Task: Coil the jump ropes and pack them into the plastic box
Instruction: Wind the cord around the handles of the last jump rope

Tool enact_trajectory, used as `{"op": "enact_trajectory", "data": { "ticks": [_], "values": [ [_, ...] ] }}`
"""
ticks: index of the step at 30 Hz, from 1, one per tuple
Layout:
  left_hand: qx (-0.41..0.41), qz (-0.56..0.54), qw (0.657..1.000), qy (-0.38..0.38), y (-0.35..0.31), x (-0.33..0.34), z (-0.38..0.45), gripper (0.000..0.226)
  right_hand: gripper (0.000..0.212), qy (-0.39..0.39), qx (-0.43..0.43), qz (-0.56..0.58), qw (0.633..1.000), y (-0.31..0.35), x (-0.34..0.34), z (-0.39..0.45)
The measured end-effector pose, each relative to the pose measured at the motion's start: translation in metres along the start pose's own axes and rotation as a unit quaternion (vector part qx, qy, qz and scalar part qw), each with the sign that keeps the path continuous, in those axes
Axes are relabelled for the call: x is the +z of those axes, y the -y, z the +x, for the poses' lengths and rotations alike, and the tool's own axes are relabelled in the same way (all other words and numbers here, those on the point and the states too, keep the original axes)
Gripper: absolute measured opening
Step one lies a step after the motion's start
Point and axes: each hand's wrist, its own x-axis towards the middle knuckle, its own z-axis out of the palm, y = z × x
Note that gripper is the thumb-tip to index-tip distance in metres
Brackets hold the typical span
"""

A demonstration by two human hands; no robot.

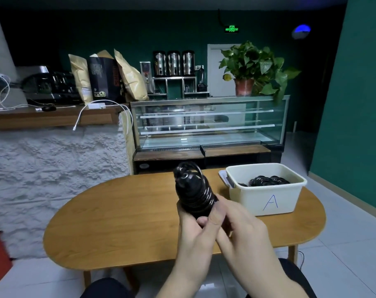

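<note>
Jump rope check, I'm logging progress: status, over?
Both hands, left hand and right hand, grip coiled jump rope above table. Plastic box already holds black coils. Path clear.

Blk coiled jump rope upright; more in white box.

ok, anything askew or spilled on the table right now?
Nothing spilled. The white box sits upright on the wooden table with black rope coils lying inside. Both hands, left hand and right hand, grip a coiled jump rope; its top loops look slightly loose.
</note>
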Motion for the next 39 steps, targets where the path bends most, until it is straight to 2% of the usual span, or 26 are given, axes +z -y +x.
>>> {"op": "enact_trajectory", "data": {
  "ticks": [2,4,7,9,11,12,15,17,20,23,25,30,33,39],
  "values": [
    [-0.008,-0.022,0.998,-0.064,-0.002,0.0,0.003,0.051,0.042,0.013,-0.039,-0.023,0.999,0.007,-0.001,-0.007],
    [-0.03,-0.07,0.994,-0.08,-0.006,-0.004,0.005,0.04,0.039,-0.002,-0.063,-0.007,0.998,0.012,-0.007,-0.007],
    [-0.076,-0.153,0.985,-0.005,-0.011,-0.006,0.001,0.035,0.023,-0.039,-0.055,0.046,0.997,0.019,-0.023,0.001],
    [-0.099,-0.173,0.978,0.056,-0.01,-0.007,-0.002,0.045,0.009,-0.021,0.005,0.169,0.985,0.029,-0.032,0.006],
    [-0.112,-0.192,0.97,0.103,-0.008,-0.01,-0.004,0.048,0.007,0.006,0.058,0.281,0.958,0.038,-0.038,0.009],
    [-0.114,-0.203,0.964,0.129,-0.008,-0.011,-0.004,0.046,0.008,0.003,0.064,0.291,0.955,0.04,-0.041,0.01],
    [-0.122,-0.237,0.944,0.192,-0.012,-0.012,-0.006,0.043,0.01,-0.017,0.076,0.294,0.953,0.041,-0.047,0.016],
    [-0.138,-0.242,0.939,0.199,-0.01,-0.013,-0.008,0.047,0.01,-0.025,0.068,0.276,0.958,0.038,-0.05,0.022],
    [-0.164,-0.246,0.933,0.204,-0.007,-0.015,-0.011,0.051,0.005,-0.028,0.012,0.2,0.979,0.029,-0.056,0.033],
    [-0.175,-0.235,0.933,0.21,-0.007,-0.015,-0.013,0.052,0.003,0.016,-0.039,0.127,0.991,0.023,-0.062,0.042],
    [-0.178,-0.231,0.932,0.214,-0.007,-0.015,-0.014,0.052,0.009,0.055,-0.065,0.116,0.99,0.021,-0.064,0.044],
    [-0.194,-0.232,0.929,0.212,-0.007,-0.016,-0.014,0.057,0.007,0.1,-0.128,0.035,0.986,0.023,-0.072,0.052],
    [-0.202,-0.224,0.928,0.217,-0.008,-0.017,-0.014,0.056,0.007,0.12,-0.118,0.016,0.986,0.023,-0.074,0.057],
    [-0.204,-0.192,0.931,0.235,-0.013,-0.022,-0.012,0.053,0.009,0.138,-0.068,0.079,0.985,0.02,-0.073,0.062]
  ]
}}
